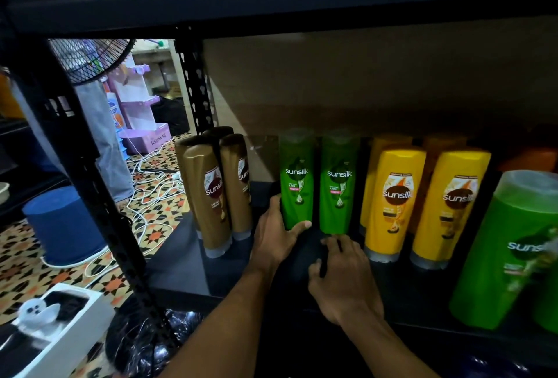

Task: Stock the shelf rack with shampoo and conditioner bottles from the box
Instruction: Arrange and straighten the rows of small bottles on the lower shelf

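Two green Sunsilk bottles stand side by side at the back of the black shelf (187, 269). My left hand (276, 234) grips the base of the left green bottle (297, 180), thumb across its front. My right hand (341, 275) rests on the shelf with its fingertips touching the foot of the right green bottle (339, 184); it holds nothing. Brown bottles (211, 193) stand to the left, yellow bottles (422, 205) to the right. A larger green bottle (507, 251) stands close at the front right. The box is not in view.
A black perforated rack post (99, 196) runs down the left. Beyond it on the patterned floor are a blue bucket (63, 223), white cables (151, 187), a fan (90, 57) and a person's legs (102, 136). A white box (57, 332) lies at the lower left.
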`<action>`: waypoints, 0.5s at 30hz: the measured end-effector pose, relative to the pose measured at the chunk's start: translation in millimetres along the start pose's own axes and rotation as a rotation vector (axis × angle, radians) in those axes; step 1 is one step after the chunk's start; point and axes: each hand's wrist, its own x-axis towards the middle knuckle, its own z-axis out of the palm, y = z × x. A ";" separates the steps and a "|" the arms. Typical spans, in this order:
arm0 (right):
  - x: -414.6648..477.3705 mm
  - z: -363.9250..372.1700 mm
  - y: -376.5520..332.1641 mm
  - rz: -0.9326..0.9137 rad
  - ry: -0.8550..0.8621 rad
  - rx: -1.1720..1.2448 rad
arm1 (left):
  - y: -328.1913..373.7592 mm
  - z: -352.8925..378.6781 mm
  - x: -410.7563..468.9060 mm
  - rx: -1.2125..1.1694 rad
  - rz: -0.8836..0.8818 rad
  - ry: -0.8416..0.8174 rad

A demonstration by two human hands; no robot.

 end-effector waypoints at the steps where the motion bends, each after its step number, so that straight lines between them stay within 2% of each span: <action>1: 0.2 -0.3 -0.1 -0.005 -0.006 -0.004 | -0.3 0.3 0.3 0.003 -0.003 -0.003; 15: 1.5 5.9 4.2 -0.021 0.023 -0.009 | -1.3 1.1 -0.4 0.013 0.015 0.001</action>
